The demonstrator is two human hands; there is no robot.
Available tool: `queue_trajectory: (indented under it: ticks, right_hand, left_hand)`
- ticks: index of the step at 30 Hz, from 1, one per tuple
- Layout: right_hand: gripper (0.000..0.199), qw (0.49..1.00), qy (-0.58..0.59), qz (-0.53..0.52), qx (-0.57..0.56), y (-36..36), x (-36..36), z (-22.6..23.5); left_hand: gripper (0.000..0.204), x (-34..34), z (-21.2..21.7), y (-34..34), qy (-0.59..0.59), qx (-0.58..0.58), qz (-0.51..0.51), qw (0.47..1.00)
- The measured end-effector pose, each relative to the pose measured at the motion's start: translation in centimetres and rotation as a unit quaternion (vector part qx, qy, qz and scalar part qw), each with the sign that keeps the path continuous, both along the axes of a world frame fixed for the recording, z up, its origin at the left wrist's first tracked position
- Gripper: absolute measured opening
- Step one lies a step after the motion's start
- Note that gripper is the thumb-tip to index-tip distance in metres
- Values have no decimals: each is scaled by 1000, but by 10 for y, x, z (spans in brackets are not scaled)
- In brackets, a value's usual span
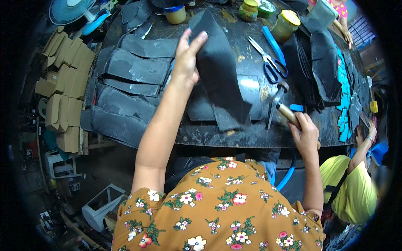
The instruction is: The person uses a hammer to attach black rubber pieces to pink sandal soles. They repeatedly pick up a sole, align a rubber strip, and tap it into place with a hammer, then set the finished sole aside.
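Note:
My left hand is closed on the upper edge of a black, curved leather-like panel, its thumb on the near face. The panel is held up and tilted over the table, its lower end above more flat black pieces. My right hand grips the wooden handle of a cobbler's hammer near the table's front edge. The hammer's metal head has a round face and a long thin end. Beyond it lie open scissors with dark blue handles and a blue strip.
Stacked black panels cover the table's left side; more stand at right. Jars and a tub sit at the back. Cartons and a fan are left. A person in yellow sits right; another is far right.

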State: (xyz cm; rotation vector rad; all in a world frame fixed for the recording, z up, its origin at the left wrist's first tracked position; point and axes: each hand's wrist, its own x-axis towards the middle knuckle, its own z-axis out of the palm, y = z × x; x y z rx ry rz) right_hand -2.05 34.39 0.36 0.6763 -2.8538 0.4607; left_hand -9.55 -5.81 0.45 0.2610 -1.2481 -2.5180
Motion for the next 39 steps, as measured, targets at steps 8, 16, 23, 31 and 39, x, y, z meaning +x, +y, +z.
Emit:
queue_trajectory:
  ticks: [8, 16, 23, 31, 39]
  right_hand:
    - [48, 996, -1, 68, -59, -18, -20, 22]
    - [29, 740, -423, 214, -476, -115, -28, 58]
    - [28, 751, -423, 192, -469, -123, -3, 57]
    - [22, 909, -265, 195, -254, -109, 7, 64]
    - [25, 892, -324, 191, -249, -110, -22, 87]
  left_hand:
    - [53, 66, 21, 43, 45, 48, -178, 982]
    - [37, 93, 48, 71, 32, 89, -174, 980]
    - [41, 94, 49, 66, -4, 48, -143, 989]
    - [25, 89, 24, 52, -44, 148, -130, 979]
    - [38, 81, 37, 47, 10, 101, -128, 987]
